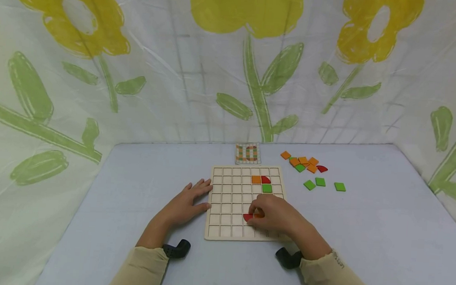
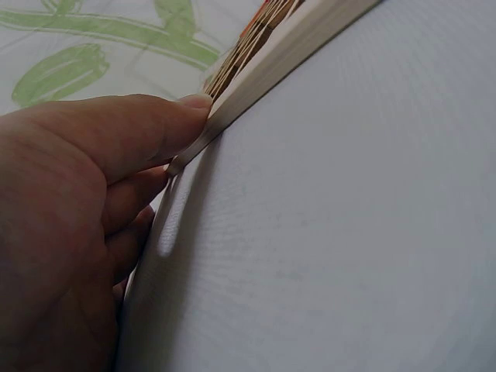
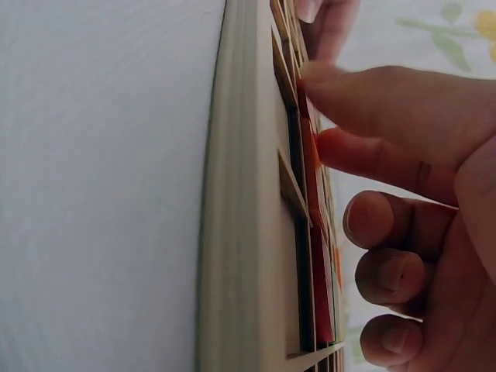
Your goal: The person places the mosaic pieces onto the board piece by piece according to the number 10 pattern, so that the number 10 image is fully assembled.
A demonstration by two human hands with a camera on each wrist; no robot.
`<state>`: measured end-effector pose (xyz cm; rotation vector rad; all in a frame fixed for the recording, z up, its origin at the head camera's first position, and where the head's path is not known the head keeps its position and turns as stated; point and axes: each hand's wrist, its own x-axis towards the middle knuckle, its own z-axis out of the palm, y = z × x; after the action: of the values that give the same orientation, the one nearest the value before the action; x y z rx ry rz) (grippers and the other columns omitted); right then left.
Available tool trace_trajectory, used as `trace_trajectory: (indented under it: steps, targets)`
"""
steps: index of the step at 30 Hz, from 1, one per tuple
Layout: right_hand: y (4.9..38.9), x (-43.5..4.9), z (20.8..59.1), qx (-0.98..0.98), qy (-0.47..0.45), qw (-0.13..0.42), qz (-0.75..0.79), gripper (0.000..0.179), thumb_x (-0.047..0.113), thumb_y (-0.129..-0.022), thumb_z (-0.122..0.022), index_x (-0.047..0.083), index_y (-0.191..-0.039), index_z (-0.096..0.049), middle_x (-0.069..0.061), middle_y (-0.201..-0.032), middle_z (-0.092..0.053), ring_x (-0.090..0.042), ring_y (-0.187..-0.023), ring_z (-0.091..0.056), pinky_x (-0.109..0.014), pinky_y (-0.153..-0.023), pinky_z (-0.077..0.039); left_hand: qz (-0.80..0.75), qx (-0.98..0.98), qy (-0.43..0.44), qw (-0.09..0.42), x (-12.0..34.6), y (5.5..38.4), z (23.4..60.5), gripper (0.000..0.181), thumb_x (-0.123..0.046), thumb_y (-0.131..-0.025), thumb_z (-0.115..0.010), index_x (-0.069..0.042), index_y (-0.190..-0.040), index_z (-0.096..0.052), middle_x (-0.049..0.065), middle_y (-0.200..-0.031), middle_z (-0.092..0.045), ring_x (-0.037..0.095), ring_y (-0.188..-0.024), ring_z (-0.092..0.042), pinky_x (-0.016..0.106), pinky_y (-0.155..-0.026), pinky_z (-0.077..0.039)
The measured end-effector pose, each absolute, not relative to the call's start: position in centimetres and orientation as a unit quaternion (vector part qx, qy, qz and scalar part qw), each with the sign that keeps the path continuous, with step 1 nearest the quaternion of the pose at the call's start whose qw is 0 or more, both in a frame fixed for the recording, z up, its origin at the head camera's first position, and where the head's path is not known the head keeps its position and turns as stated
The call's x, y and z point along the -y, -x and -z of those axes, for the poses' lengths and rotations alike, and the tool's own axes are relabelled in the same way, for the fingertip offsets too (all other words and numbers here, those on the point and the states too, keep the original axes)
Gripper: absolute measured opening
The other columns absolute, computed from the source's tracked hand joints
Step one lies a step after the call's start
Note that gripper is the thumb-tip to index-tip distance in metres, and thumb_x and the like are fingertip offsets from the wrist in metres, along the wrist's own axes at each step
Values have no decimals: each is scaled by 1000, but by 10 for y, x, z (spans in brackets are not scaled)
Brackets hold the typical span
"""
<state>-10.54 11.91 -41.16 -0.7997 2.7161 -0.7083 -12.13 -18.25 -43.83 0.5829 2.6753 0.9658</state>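
A pale wooden grid board [image 1: 224, 233] lies on the table. Along its left edge rests my left hand [image 1: 185, 203], fingers extended; in the left wrist view the thumb [image 2: 167, 128] touches the board's side. My right hand [image 1: 276, 214] is over the board's lower part, with thumb and index finger pinching a red quarter-circle tile [image 1: 246, 217] at a grid cell. Next to that tile is an orange tile [image 1: 259, 216], partly covered by the fingers. Another red tile [image 3: 320, 287] shows below the curled fingers in the right wrist view.
Farther up the board sit an orange square [image 1: 256, 179], a red quarter-circle [image 1: 265, 179] and a green square [image 1: 267, 188]. A patterned card [image 1: 248, 153] lies behind the board. To the right are several loose orange tiles [image 1: 303, 160], green tiles [image 1: 320, 181] and a red one [image 1: 322, 168].
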Motion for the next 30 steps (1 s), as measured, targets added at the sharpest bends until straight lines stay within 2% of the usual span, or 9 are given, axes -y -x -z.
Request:
trace_trajectory:
  steps: [10,17,20,24,30]
  targets:
    - [105,-120,410,-928,267,109,235,13,33,-81,-81,23,-85,-72,13,-73,-52,-8,-71,-48,-22,-60,-45,-331,-915,-198,119,182,122,438,62,-32,-95,-65,-14,-150,-43,-4,-160,-30,18,-152,-19,45,-126,-7]
    - [116,-137,406,-922,237,125,279,7,31,-88,-74,26,-84,-70,15,-77,-59,-8,-74,-54,-25,-67,-50,-335,-913,-199,119,182,121,438,62,-31,-95,-65,-13,-150,-43,-2,-160,-31,19,-152,-19,44,-126,-7]
    - [125,-152,406,-928,211,113,285,6,28,-90,-72,23,-89,-71,11,-78,-59,-10,-74,-52,-27,-65,-48,-335,-913,-197,122,182,121,438,62,-31,-95,-65,-14,-150,-43,-3,-161,-30,18,-152,-19,44,-126,-6]
    - [136,-176,406,-942,149,92,287,14,28,-91,-70,16,-99,-72,1,-77,-55,-16,-71,-49,-28,-57,-43,-334,-914,-194,124,183,121,439,62,-32,-95,-65,-14,-150,-42,-4,-161,-29,17,-152,-18,44,-126,-6]
    - [147,-215,408,-955,73,44,285,28,29,-92,-69,9,-113,-70,-4,-80,-56,-19,-72,-50,-29,-59,-42,-337,-913,-195,122,183,121,440,62,-33,-95,-65,-15,-150,-43,-4,-161,-29,17,-152,-18,45,-126,-6]
